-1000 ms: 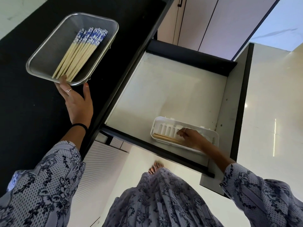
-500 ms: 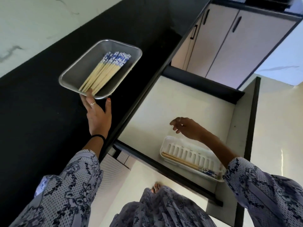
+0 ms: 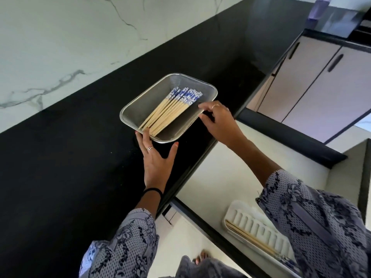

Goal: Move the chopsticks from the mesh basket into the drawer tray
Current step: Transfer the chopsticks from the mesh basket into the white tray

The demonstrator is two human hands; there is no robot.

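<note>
We steadied the mesh basket point(image 3: 140, 105) on the black counter point(image 3: 70, 167) with our left hand point(image 3: 155, 157), fingers straight against its rim. Our right hand point(image 3: 217, 119) hovered relaxed (holding nothing) beside the chopsticks point(image 3: 170, 110); one pair point(image 3: 249, 238) lay in the drawer tray point(image 3: 259, 227).

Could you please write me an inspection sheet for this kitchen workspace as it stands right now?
Surface: black counter, with an open drawer below its edge.
Job's things: mesh basket on the counter holds a bundle of chopsticks; white tray in the drawer holds a few chopsticks along its near side.
Clutter: nothing seen.
Hands: left hand touches the basket's near rim, fingers straight; right hand is at the basket's right rim, holding nothing.
Cables: nothing seen.
Surroundings: marble wall, cabinet doors, pale floor.
</note>
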